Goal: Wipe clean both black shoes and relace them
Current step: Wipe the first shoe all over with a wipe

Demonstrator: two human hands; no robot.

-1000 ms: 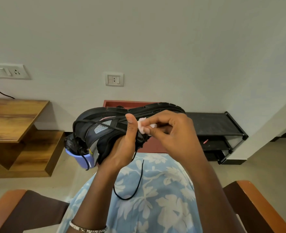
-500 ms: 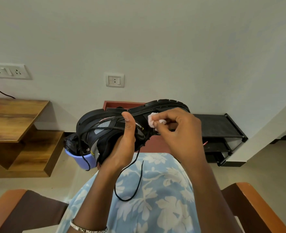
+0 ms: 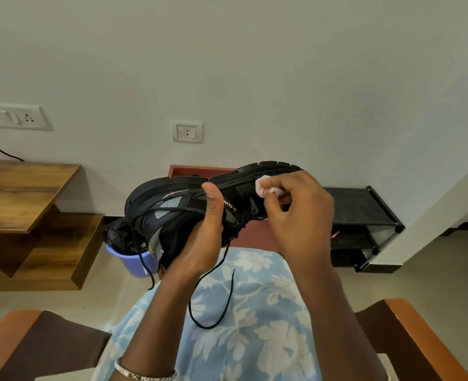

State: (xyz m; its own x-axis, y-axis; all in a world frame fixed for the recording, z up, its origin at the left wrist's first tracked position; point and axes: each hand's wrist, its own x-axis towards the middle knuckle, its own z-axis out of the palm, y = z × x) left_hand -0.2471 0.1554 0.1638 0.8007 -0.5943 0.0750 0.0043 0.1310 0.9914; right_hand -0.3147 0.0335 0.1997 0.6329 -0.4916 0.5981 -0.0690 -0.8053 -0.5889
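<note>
Wooden desk (image 3: 21,193) at 9 o'clock against pale wall (image 3: 255,64), socket plate (image 3: 13,117) above. Purple bin (image 3: 136,261) on floor, below shoe heel. Left hand (image 3: 200,243) clasps black shoe (image 3: 172,213) at centre, thumb over side, lace (image 3: 213,298) dangling over floral lap. Right hand (image 3: 296,213) pinches white wipe (image 3: 263,185) against sole edge at toe. Black rack (image 3: 365,215) at 3 o'clock.

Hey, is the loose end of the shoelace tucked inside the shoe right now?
No, the black lace hangs loose out of the black shoe held by the left hand and droops over the floral lap.
</note>
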